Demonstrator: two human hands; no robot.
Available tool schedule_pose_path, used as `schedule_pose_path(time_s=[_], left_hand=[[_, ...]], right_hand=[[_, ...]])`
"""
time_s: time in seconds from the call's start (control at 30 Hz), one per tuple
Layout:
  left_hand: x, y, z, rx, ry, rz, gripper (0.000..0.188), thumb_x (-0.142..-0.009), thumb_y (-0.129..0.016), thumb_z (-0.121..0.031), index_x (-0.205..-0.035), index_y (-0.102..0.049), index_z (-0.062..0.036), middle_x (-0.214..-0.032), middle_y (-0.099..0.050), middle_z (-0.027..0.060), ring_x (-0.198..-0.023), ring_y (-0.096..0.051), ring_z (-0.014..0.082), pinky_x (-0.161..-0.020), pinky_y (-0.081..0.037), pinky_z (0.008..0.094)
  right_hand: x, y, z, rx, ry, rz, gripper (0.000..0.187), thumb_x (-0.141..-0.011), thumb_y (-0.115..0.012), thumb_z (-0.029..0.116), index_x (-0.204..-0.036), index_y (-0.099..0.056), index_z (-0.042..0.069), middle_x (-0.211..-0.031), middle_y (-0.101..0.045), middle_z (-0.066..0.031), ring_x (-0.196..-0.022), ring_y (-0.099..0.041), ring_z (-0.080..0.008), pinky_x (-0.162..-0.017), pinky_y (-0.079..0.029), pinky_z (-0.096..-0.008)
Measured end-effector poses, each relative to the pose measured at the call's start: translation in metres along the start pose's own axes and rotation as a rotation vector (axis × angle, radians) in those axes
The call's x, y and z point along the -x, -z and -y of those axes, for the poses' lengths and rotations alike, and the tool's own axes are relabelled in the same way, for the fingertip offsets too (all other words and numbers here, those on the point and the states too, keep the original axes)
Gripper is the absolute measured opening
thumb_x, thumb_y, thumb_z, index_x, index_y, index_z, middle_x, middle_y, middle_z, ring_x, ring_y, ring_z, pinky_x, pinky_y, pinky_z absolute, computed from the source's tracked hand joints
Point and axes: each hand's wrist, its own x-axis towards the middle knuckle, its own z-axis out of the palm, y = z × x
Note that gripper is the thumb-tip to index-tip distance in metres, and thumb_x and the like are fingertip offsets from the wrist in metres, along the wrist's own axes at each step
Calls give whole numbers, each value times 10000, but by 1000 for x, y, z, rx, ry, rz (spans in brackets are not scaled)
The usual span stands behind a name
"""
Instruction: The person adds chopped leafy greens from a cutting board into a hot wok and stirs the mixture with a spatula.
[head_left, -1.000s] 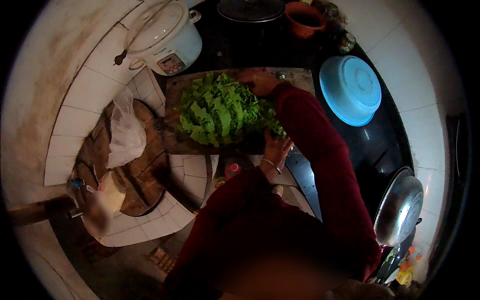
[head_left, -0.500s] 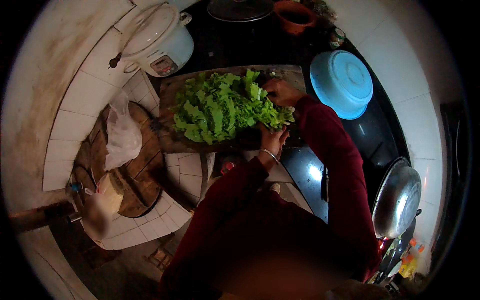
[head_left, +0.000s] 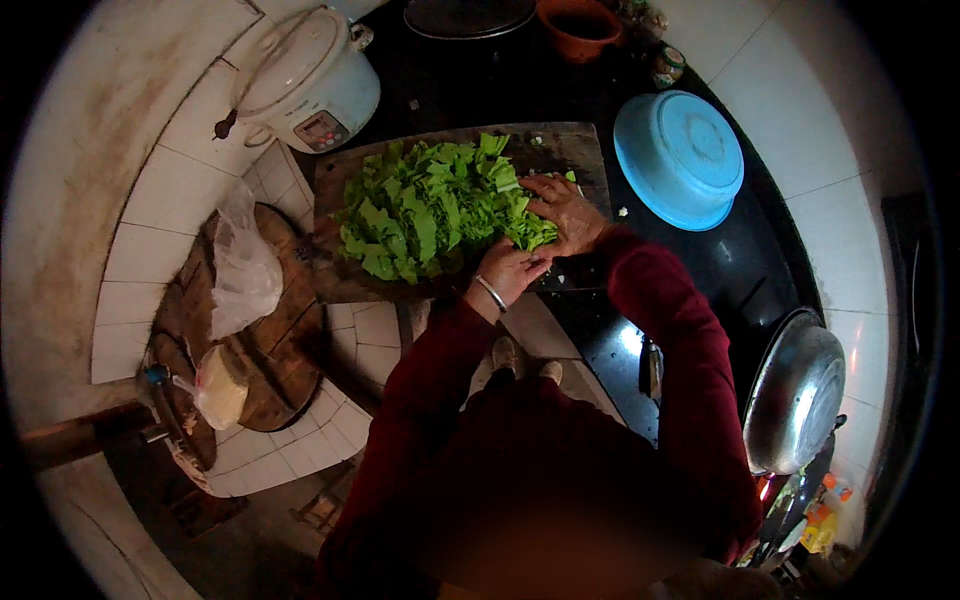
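Observation:
A heap of chopped leafy greens (head_left: pixel 425 215) covers much of the dark wooden cutting board (head_left: pixel 590 150). At the heap's near right corner, my left hand (head_left: pixel 508 272), with a bracelet on its wrist, presses its closed fingers against the cut leaves. My right hand (head_left: pixel 568 215) curls over the heap's right end, its fingertips on the greens. The two hands nearly meet, with leaves bunched between them. Small pale scraps lie on the board around my right hand. A knife (head_left: pixel 651 372) rests on the black counter beneath my right forearm.
An upturned blue basin (head_left: pixel 685 160) stands right of the board, and a metal basin (head_left: pixel 797 400) sits nearer. A white electric cooker (head_left: pixel 315 85) is at the back left. On a round wooden lid (head_left: pixel 290 375) lies a plastic bag (head_left: pixel 245 265). Behind are an orange pot (head_left: pixel 580 28) and a jar (head_left: pixel 668 65).
My left hand has moved left along the board's near edge. My right hand has come down and spread over the heap's right end, and the greens there are pushed leftward and bunched tighter.

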Motion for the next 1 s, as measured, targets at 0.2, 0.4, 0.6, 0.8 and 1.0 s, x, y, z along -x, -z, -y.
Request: schedule_pose_path(time_s=[0.2, 0.4, 0.6, 0.8, 1.0], left_hand=[[-5, 33, -4, -254, 405, 179, 212, -791, -557, -186, -965, -564, -65, -920, -561, 88, -802, -568, 237, -708, -471, 352], [-8, 47, -28, -795, 239, 360, 391, -849, -518, -154, -1199, -452, 8, -771, -584, 92, -642, -604, 166, -579, -502, 288], [-2, 40, -109, -772, 258, 222, 370, -870, -496, -123, -1213, -463, 9, -852, -629, 114, -670, -622, 150, -582, -509, 280], [17, 52, -124, -520, 407, 176, 362, -892, -457, -95, -1246, -434, -25, -1008, -618, 106, -798, -622, 160, -679, -513, 277], [26, 53, -118, -425, 357, 169, 356, -904, -441, -99, -1256, -427, -45, -1043, -603, 116, -836, -616, 159, -701, -509, 279]], right_hand=[[-6, -15, 7, 82, -46, -125, 611, -611, -668, 470, -1081, -537, 101, -1275, -411, -132, -1202, -341, -326, -974, -254, -501], [-15, -27, -6, 189, -107, -111, 558, -594, -674, 382, -1079, -550, 136, -1189, -484, -86, -1098, -415, -285, -872, -348, -450], [-26, -36, -23, 153, -126, -43, 504, -603, -713, 254, -1066, -564, 124, -1148, -517, -98, -1049, -472, -299, -813, -443, -406], [-22, -17, -19, -89, -243, -202, 463, -584, -732, 243, -980, -575, 60, -950, -581, -141, -851, -573, -323, -734, -471, -395], [-24, 11, -7, -264, -295, -387, 427, -616, -730, 204, -988, -596, 44, -959, -607, -148, -876, -586, -334, -760, -479, -373]])
